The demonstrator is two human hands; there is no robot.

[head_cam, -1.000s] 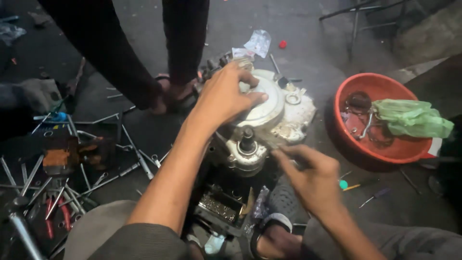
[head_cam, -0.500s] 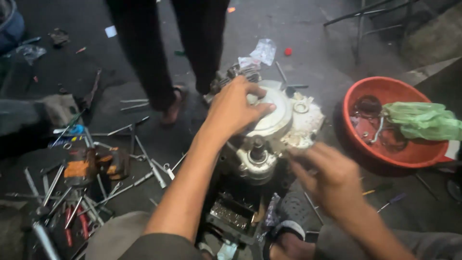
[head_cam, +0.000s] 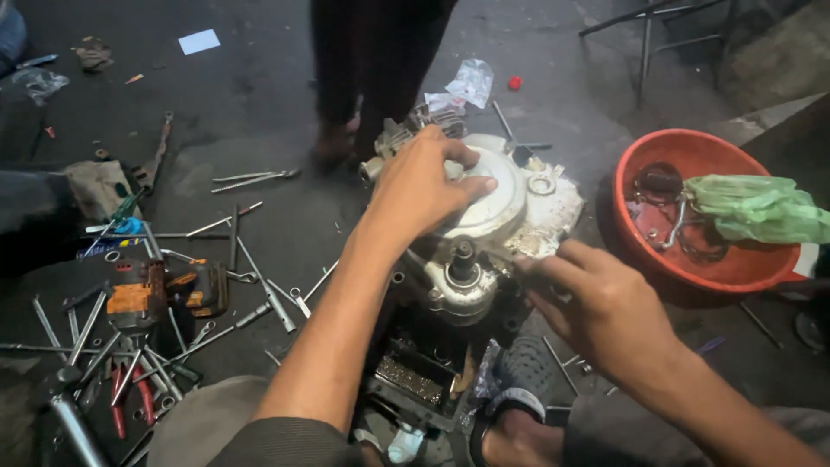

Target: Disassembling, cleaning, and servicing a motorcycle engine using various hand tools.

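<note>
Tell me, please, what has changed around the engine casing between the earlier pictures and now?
The right hand has risen from below the shaft stub toward the casing's lower right edge, its fingers now at the metal there. The left hand stayed pressed on the round engine cover. The red basin with the green cloth, the scattered wrenches and the standing person's legs kept their places.

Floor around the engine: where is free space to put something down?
Bare floor lies between the loose wrenches, the white paper scrap and the standing person's legs. The left, by the orange drill, is crowded with tools; the red basin fills the right.
</note>
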